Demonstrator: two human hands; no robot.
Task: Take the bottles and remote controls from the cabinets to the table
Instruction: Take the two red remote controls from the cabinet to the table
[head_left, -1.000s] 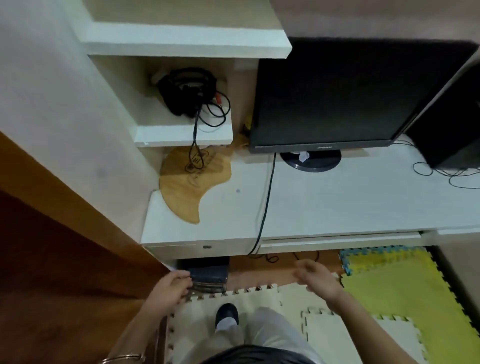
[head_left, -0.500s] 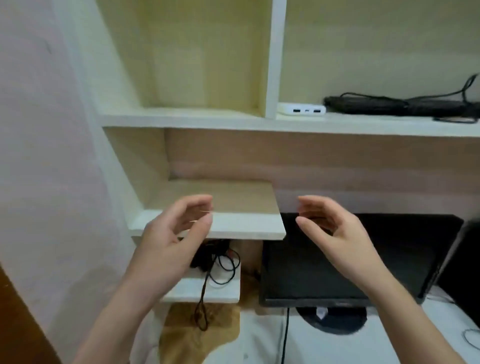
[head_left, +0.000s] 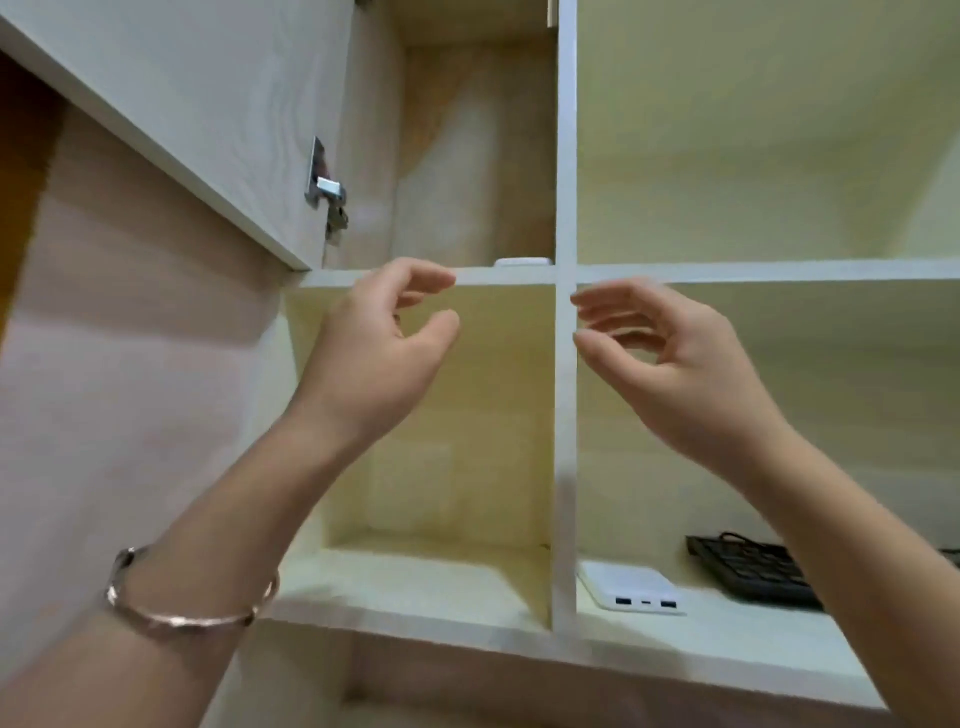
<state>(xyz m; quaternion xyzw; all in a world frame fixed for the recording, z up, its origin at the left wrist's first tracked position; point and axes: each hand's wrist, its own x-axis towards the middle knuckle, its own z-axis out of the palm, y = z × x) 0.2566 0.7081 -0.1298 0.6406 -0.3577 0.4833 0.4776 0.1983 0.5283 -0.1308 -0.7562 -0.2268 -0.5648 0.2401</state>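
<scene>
A flat white object (head_left: 522, 262), perhaps a remote control, lies at the front edge of the upper left cabinet compartment, only its end showing. My left hand (head_left: 382, 353) is raised just below that shelf edge, fingers curled and apart, holding nothing. My right hand (head_left: 670, 364) is raised at the same height to the right of the vertical divider, also empty with fingers apart. No bottle is visible.
An open cabinet door (head_left: 197, 119) with a metal hinge (head_left: 327, 192) hangs at the upper left. On the lower right shelf lie a white power bank (head_left: 631, 592) and a black keyboard (head_left: 753, 571). The white divider (head_left: 565, 415) stands between my hands.
The view has tilted up from the floor and desk to the upper cabinets. Both hands have risen from waist height to the upper shelf edge, still empty.
</scene>
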